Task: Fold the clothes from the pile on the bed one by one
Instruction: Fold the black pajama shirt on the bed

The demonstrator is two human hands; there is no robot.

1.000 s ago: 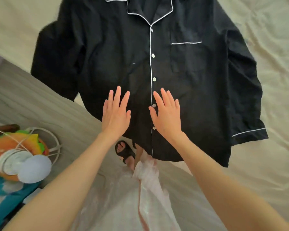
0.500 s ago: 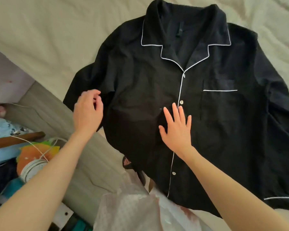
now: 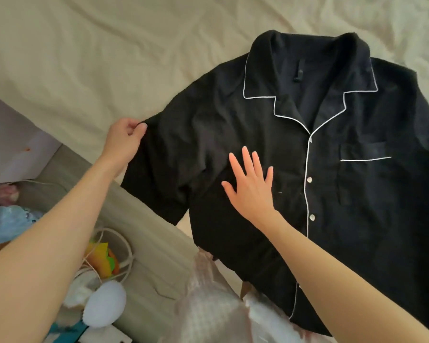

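On bed, left hand pinching shirt

1. one black shirt on the bed, that's it for clothes
2. three white buttons showing down the front
3. one chest pocket
4. two hands: left hand, right hand

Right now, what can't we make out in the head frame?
- Black shirt: its far sleeve and lower hem run off the right edge of the head view.
- Left hand: its fingers curl round the sleeve edge, so how much cloth it pinches is hidden.
- Clothes pile: none in frame.
- Clutter on the floor: partly behind the left arm, unclear what it is.
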